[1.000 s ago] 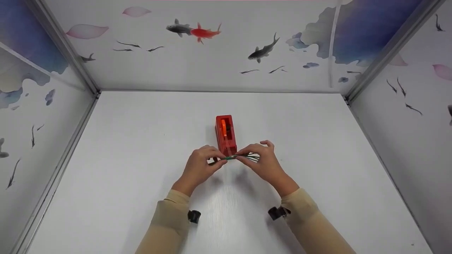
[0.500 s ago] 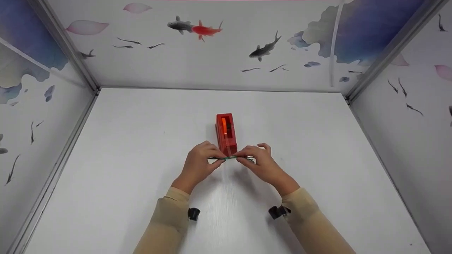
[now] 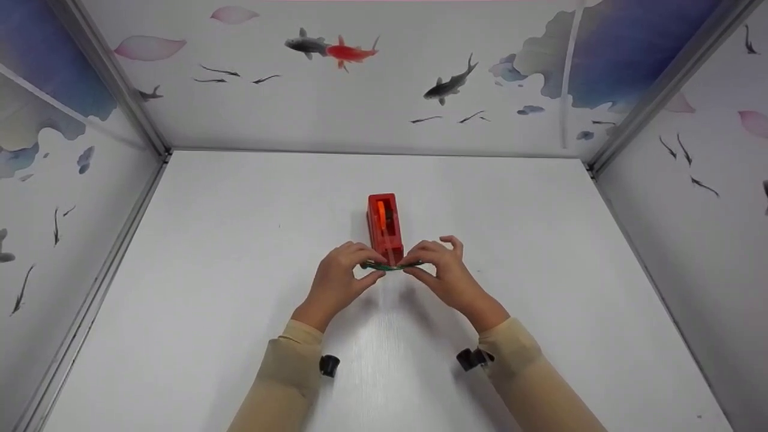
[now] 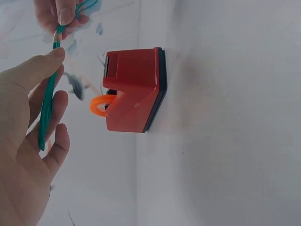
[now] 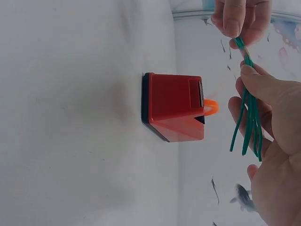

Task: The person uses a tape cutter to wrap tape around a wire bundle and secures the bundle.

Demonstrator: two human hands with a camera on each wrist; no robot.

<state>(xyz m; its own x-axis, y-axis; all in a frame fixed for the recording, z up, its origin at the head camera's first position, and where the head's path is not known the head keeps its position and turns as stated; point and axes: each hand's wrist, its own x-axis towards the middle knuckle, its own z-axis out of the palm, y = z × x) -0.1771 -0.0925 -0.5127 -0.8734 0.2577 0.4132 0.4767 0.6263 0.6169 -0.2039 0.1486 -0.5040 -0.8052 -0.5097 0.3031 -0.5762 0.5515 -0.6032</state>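
A thin bundle of green strands (image 3: 393, 268), like wires or twist ties, stretches between both hands in front of the red tape dispenser (image 3: 375, 234). My left hand (image 3: 342, 279) pinches one side, where the strands (image 4: 46, 113) lie tight together in the left wrist view. Thumb and fingers of my right hand (image 3: 447, 276) pinch the other side; in the right wrist view several loose ends (image 5: 249, 125) fan out there. A paler band shows at the bundle's middle between the hands. From the dispenser's orange roll (image 3: 381, 214), a clear tape strip (image 3: 389, 245) appears to run toward the bundle.
The dispenser stands on a white table (image 3: 240, 210), its toothed cutter (image 5: 201, 93) facing the hands. White panels with painted fish (image 3: 351, 53) enclose the back and sides. A small black camera (image 3: 329, 365) is at each wrist.
Both hands stay almost in place at the bundle. The loose ends by the right hand show less in the head view, while more green shows under the left fingers.
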